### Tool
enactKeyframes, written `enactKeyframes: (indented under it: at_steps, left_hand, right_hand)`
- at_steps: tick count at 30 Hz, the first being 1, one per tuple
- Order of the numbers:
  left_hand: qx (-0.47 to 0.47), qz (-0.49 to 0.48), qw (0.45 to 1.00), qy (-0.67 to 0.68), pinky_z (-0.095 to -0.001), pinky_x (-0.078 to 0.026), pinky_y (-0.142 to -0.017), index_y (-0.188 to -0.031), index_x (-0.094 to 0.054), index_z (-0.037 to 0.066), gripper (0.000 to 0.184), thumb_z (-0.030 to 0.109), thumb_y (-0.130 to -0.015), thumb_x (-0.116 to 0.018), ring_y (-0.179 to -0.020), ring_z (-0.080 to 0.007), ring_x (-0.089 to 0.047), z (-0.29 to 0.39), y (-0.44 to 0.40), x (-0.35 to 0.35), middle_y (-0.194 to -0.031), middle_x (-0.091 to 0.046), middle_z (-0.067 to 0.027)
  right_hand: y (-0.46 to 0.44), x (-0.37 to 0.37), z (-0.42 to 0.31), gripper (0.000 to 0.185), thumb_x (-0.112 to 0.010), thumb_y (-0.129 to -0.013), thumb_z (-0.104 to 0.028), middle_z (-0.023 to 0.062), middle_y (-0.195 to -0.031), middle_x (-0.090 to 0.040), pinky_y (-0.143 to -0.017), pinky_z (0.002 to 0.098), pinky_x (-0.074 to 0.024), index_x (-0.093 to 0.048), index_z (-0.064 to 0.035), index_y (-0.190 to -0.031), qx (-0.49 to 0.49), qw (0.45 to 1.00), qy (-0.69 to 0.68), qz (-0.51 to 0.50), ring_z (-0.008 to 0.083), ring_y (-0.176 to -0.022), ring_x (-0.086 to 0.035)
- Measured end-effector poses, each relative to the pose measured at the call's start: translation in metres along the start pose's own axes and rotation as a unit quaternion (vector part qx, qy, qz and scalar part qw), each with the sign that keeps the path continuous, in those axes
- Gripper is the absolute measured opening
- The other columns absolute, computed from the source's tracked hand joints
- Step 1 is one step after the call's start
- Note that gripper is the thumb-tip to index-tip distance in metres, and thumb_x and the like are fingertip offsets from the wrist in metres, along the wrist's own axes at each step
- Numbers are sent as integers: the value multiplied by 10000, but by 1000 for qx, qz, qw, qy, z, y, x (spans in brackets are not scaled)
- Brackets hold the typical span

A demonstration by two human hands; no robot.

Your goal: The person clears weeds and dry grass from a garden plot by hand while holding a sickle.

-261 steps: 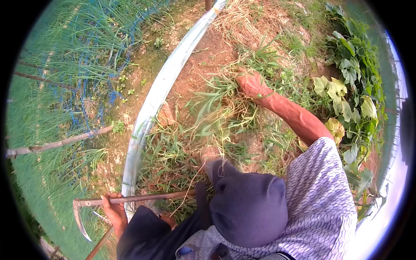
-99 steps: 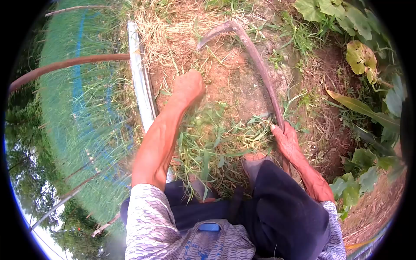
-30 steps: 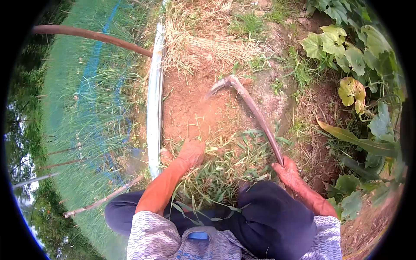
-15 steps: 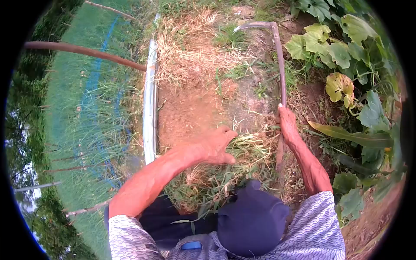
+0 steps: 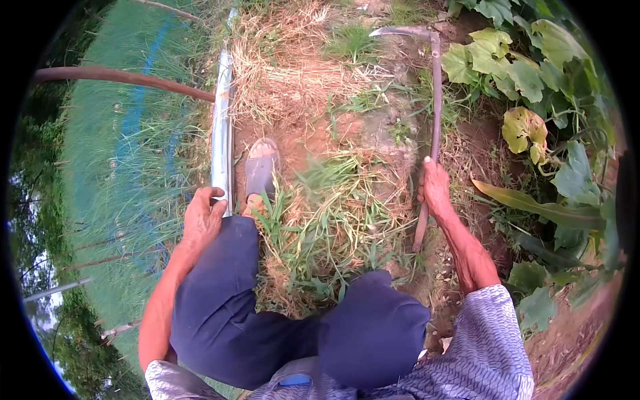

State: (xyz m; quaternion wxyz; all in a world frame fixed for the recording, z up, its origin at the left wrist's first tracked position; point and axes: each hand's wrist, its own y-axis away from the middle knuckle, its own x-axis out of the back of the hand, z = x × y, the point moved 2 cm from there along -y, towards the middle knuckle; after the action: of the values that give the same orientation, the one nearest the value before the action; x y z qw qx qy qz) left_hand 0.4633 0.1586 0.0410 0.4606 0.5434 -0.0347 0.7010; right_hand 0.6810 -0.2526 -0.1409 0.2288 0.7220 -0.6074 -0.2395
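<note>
The head camera showed the hands well apart, one on each side of a heap of grass (image 5: 340, 207) lying on bare soil (image 5: 320, 130).

The right hand (image 5: 436, 185) was clamped on the wooden handle of a sickle (image 5: 436, 100), its thumb laid upward along the wood. The right forearm angled inward and forward from the patterned sleeve (image 5: 490, 327). The sickle stood right of the heap, handle running away from the wearer, its butt below the hand and its curved blade (image 5: 400, 31) at the far end, pointing left.

The left hand (image 5: 205, 212) was beyond the left knee (image 5: 235, 233), beside the near end of a whitish strip (image 5: 223, 133). Its fingers were bent and the thumb stood apart from them, with nothing seen in the grasp; it possibly touched the strip, though the contact was unclear. The left forearm rose steeply, outside the dark trousers (image 5: 220, 307).

A sandalled foot (image 5: 261, 167) rested between the strip and the heap. Dry straw (image 5: 293, 80) lay ahead of it. Broad-leaved plants (image 5: 527, 77) stood on the right, and a brown pole (image 5: 127, 79) crossed thin green growth (image 5: 93, 200) on the left.
</note>
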Motion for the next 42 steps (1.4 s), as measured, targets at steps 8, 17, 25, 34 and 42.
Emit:
enactKeyframes:
  at_steps: [8,17,25,34,42]
  left_hand:
    - [-236,-267,926,-123,-394,-461,-856,-1107,-557,27,256,148,-885,-599,-980,-318,-589,73,-65,-54,-1026,-574,-174]
    - [-243,-264,920,-157,-395,-454,-912,-1170,-557,21,333,181,-882,-606,-1031,-317,-578,91,-154,-49,-1065,-580,-176]
    - [-135,-66,988,30,-385,-434,-991,-1265,-496,-43,513,260,-878,-639,-1161,-325,-548,49,-281,-42,-1254,-544,-232]
    - [-81,59,985,140,-426,-288,-1111,-1388,-262,-101,988,420,-718,-768,-1332,-378,-347,68,-390,-35,-1426,-315,-310]
    - [30,55,995,-78,-448,-467,-898,-1123,-521,-117,609,267,-685,-698,-1013,-390,-607,115,-407,-28,-1051,-600,-319]
  right_hand:
    - [13,4,-10,367,-496,-955,-460,-54,-566,-359,-362,242,-310,-420,-121,-839,-122,993,5,-10,68,-417,-335]
    - [44,-7,17,366,-492,-968,-459,-46,-579,-379,-340,238,-324,-467,-96,-920,-93,979,179,4,78,-400,-348]
    - [40,-24,0,339,-509,-964,-444,-61,-564,-373,-345,233,-290,-468,-110,-926,-163,986,9,33,60,-406,-345]
    - [77,-44,9,336,-515,-966,-446,-54,-551,-333,-340,247,-268,-427,-143,-850,-189,978,8,93,72,-387,-313]
    - [85,-43,-21,309,-498,-980,-393,-50,-564,-345,-361,244,-290,-409,-126,-852,-139,970,22,196,67,-413,-336]
